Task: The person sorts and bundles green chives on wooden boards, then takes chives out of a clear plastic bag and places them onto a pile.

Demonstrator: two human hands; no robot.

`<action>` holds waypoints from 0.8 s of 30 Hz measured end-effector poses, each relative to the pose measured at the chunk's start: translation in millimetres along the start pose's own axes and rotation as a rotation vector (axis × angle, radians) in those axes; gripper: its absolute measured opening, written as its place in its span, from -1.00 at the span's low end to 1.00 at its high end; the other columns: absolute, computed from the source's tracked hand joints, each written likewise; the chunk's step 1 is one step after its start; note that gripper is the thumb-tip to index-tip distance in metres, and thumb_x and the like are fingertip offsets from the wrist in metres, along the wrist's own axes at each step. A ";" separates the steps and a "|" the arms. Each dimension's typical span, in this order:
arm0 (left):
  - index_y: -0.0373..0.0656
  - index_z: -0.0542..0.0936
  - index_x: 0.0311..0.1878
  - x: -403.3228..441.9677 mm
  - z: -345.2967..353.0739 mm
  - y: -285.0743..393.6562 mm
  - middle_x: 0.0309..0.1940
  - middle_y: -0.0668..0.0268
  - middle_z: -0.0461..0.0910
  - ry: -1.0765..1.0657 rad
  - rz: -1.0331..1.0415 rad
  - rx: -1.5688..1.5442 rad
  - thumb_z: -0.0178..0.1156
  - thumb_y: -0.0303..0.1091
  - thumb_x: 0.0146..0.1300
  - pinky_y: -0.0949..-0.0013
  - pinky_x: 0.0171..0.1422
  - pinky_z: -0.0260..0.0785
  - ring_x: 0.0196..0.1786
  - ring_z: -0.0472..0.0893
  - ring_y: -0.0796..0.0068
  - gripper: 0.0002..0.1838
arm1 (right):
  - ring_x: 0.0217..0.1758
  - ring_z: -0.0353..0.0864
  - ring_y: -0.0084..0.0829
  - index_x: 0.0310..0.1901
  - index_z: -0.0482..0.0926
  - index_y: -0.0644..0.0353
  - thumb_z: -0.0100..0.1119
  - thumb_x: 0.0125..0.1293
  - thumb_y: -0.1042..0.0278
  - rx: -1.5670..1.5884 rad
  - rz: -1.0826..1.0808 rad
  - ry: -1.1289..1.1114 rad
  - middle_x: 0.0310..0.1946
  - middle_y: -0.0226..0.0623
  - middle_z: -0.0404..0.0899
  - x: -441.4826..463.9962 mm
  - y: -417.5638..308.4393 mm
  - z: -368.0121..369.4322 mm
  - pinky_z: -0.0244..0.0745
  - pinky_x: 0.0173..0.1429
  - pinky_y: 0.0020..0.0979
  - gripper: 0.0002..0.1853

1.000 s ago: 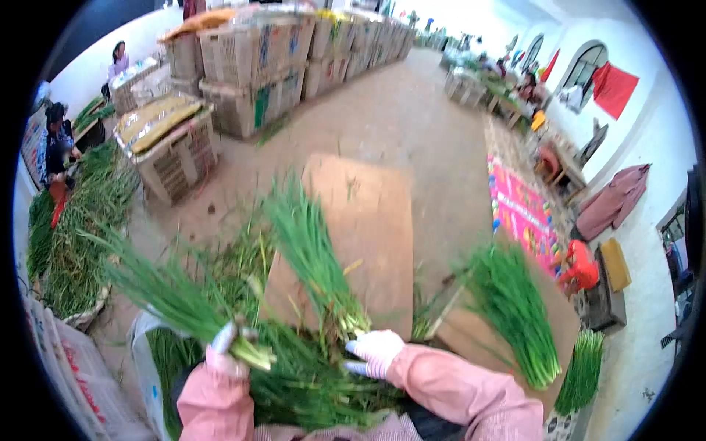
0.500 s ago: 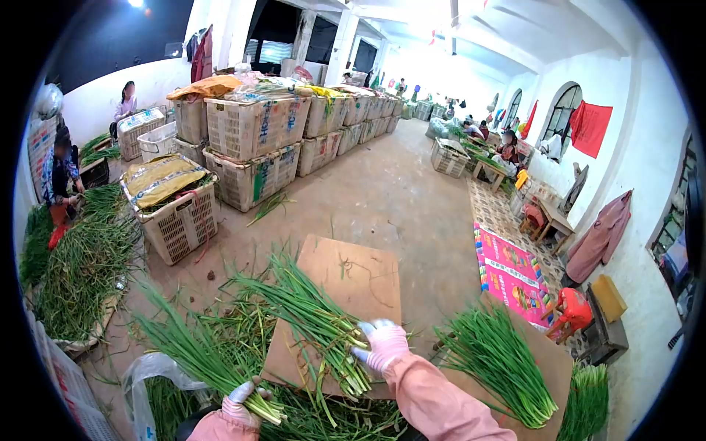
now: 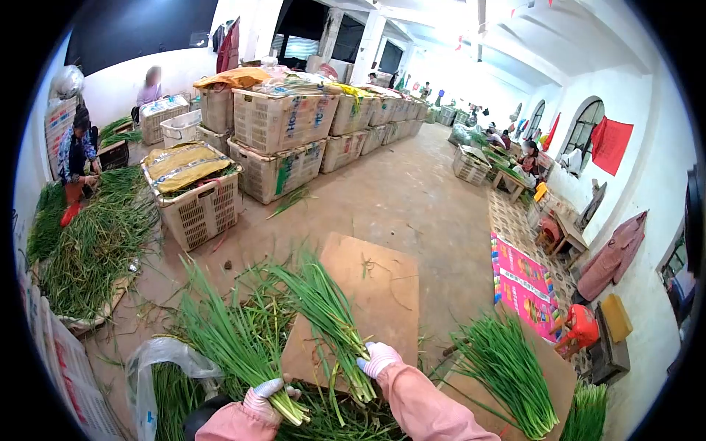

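My left hand (image 3: 271,400), in a pale glove and pink sleeve, is closed around the lower stems of a bunch of chives (image 3: 228,334); its leaves fan up and away to the left. On a brown board (image 3: 371,283) lies another bunch of chives (image 3: 327,309). At the right edge of its stem end is my right hand (image 3: 381,359), gloved alike, its fingers closed on some stalks; the exact grip is partly hidden. A third chive bunch (image 3: 507,371) rests on a second board (image 3: 555,342) to the right.
Loose chives (image 3: 254,316) heap below and left, beside a clear plastic bag (image 3: 140,382). Stacked crates (image 3: 276,165) line the room. A person (image 3: 73,158) sits by a chive pile (image 3: 95,250) at left. A red stool (image 3: 581,323) stands right.
My left hand has moved right with its bunch, nearer the board. My right hand stays by the board's bunch, its fingers drawn in more. The whole view has shifted slightly.
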State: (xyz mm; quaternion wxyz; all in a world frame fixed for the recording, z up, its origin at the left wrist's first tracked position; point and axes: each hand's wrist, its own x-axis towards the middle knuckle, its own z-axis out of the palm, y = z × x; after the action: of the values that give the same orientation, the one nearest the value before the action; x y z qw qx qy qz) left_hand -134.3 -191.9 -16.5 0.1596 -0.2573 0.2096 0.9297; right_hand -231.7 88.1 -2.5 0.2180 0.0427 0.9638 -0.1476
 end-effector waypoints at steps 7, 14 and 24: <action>-0.19 0.54 -0.14 -2.4 -7.4 3.5 -0.44 0.21 0.56 -0.163 -0.132 0.091 0.25 -0.30 0.07 -0.26 -0.14 0.41 -0.24 0.55 0.08 -0.70 | 0.10 0.45 0.02 0.20 0.27 0.38 0.27 -0.09 -0.34 0.020 -0.182 0.125 0.01 0.14 0.46 -13.9 2.4 18.1 0.34 0.21 -0.23 0.00; -0.24 0.58 -0.20 -10.2 6.6 4.6 -0.46 0.24 0.58 -0.068 0.012 0.119 0.30 -0.38 0.04 0.09 -0.12 0.49 -0.38 0.57 0.29 -0.75 | 0.01 0.49 -0.09 0.15 0.31 0.15 0.37 -0.10 0.26 0.157 0.023 0.019 -0.03 0.00 0.45 9.5 8.9 18.8 0.46 0.11 -0.27 -0.29; -0.20 0.56 -0.11 -8.8 6.8 4.5 -0.38 0.28 0.63 -0.156 0.101 0.017 0.30 -0.48 0.05 0.14 -0.01 0.52 -0.31 0.63 0.37 -0.71 | 0.02 0.48 -0.03 0.26 0.21 -0.03 0.29 -0.01 0.30 -0.296 -0.414 0.075 -0.06 0.00 0.47 -40.5 9.8 0.0 0.41 0.12 -0.21 -0.26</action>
State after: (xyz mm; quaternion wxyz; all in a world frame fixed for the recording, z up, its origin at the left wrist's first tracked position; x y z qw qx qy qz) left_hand -131.6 -194.3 -5.1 0.1308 -0.1720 0.2171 0.9519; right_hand -193.8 96.8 12.4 0.1513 -0.1823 0.9705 -0.0448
